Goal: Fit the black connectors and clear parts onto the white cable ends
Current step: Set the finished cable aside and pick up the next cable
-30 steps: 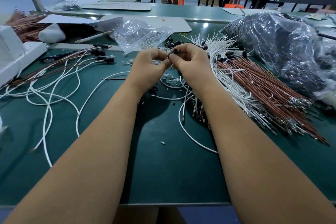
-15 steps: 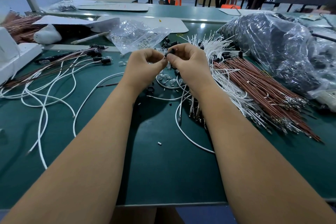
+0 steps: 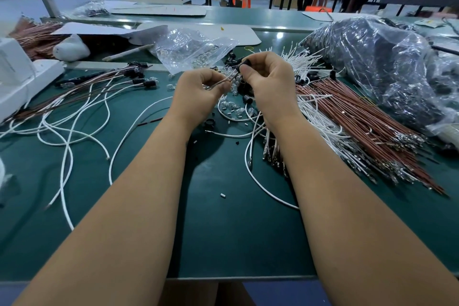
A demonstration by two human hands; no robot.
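Note:
My left hand (image 3: 198, 92) pinches the ends of thin cables (image 3: 221, 82) that run up to the right. My right hand (image 3: 269, 82) pinches a small black connector (image 3: 244, 63) at the tip of those cable ends. Loose black connectors (image 3: 248, 99) and clear parts (image 3: 233, 108) lie on the green mat under and behind my hands. A white cable (image 3: 258, 181) loops down from under my right wrist. Finished cables with black connectors (image 3: 139, 77) lie to the left.
A fan of white and brown cables (image 3: 347, 117) spreads to the right, below a big crinkled plastic bag (image 3: 387, 69). A small clear bag of parts (image 3: 191, 49) sits behind my hands. A white box (image 3: 22, 77) stands at the left edge. Loose white cables (image 3: 74, 126) sprawl left.
My hands have drawn slightly apart, and the cable ends now show between them, running from my left fingers to the black connector in my right.

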